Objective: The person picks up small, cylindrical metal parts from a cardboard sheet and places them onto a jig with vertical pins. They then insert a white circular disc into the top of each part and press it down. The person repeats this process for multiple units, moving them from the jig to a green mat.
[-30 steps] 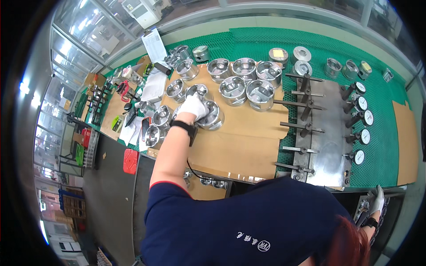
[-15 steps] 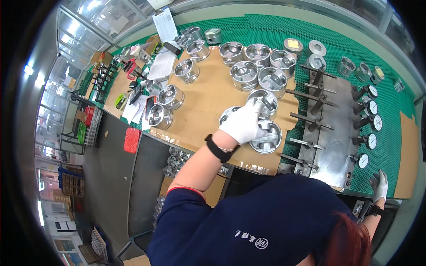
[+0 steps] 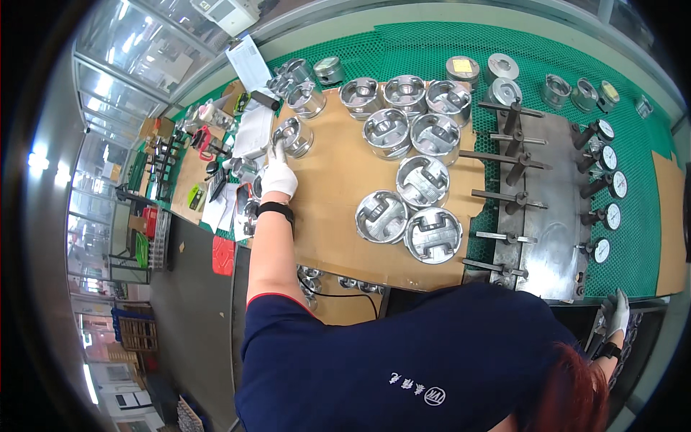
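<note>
My left hand, in a white glove with a black wristband, reaches far left over the brown cardboard sheet. Its fingertips are at the edge of a silver metal piston, and another piston lies partly hidden beside the hand. Three pistons sit close together near the front: one, a second and a third. My right hand, also gloved, rests at the bench's lower right edge with nothing visibly in it.
More pistons are grouped at the back of the cardboard. A steel fixture plate with pegs and dial gauges stands to the right on green mesh matting. Papers and small tools clutter the left end.
My left hand carried a piston from the left end to the front group and set it down. It has now swung back left to another piston. My right hand stayed put.
</note>
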Available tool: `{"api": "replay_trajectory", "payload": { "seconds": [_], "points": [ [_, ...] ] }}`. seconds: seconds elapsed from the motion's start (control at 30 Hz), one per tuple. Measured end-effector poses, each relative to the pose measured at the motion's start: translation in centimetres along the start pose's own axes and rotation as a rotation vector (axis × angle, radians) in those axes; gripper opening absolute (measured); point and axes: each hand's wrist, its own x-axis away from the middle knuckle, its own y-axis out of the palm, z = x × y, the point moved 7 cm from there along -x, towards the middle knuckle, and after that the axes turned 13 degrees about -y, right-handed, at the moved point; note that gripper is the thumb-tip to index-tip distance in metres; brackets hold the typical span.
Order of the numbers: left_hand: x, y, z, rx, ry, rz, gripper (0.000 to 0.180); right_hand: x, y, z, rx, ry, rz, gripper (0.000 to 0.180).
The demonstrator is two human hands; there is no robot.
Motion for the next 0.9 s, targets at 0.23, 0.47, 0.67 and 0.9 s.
{"api": "replay_trajectory", "payload": {
  "seconds": [0.23,0.47,0.67,0.9],
  "points": [
    [-6.6,2.0,1.6,0.076,-0.116,-0.076,0.061,1.5,-0.4,-1.7,0.087,-0.04,0.006,0.057],
    [-6.3,1.2,1.8,0.113,-0.036,-0.152,0.057,1.6,0.7,-1.5,0.033,-0.065,0.023,0.052],
    [2.3,-3.0,5.3,0.151,0.156,-0.055,0.037,1.9,2.0,-0.4,0.016,-0.037,0.003,0.049],
    [13.2,-3.7,12.1,0.26,0.463,-0.204,0.032,1.3,2.3,-5.5,0.09,-0.083,-0.036,0.049]
  ]
}}
